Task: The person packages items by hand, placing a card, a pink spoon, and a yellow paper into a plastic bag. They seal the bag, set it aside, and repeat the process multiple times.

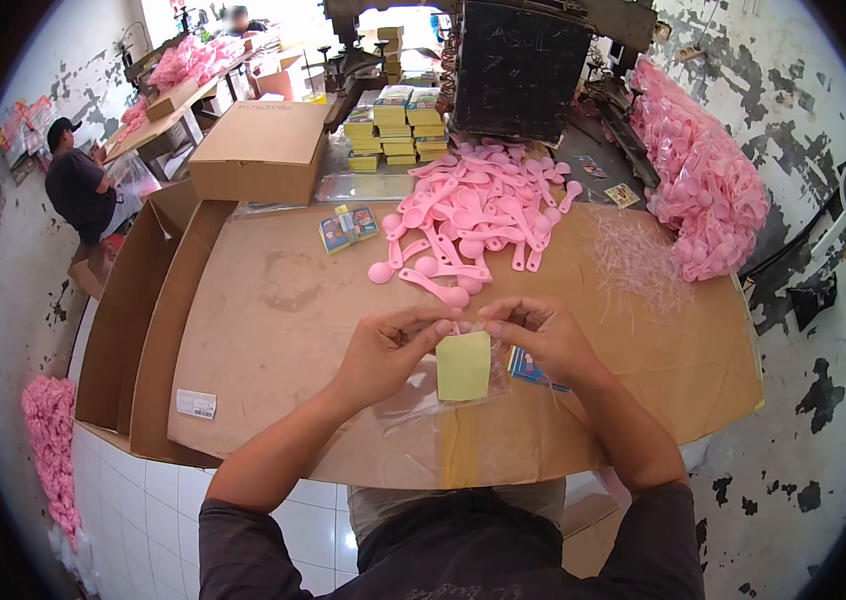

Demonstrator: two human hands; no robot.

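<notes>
Just in front of me, my left hand and my right hand pinch the top of a small clear plastic bag, fingertips a short gap apart. A pale yellow-green card hangs below the fingers, with a bit of pink showing above its top edge. More clear plastic bags lie flat under and left of the card. Partly behind my right wrist are blue printed cards. Beyond my fingertips spreads a heap of pink plastic spoons; the closest spoon is just above them.
Cardboard covers the worktop. A banded card bundle lies left of the spoons, stacked card bundles behind. Left stands a closed carton; right are plastic strips and bagged pink spoons. A person sits far left.
</notes>
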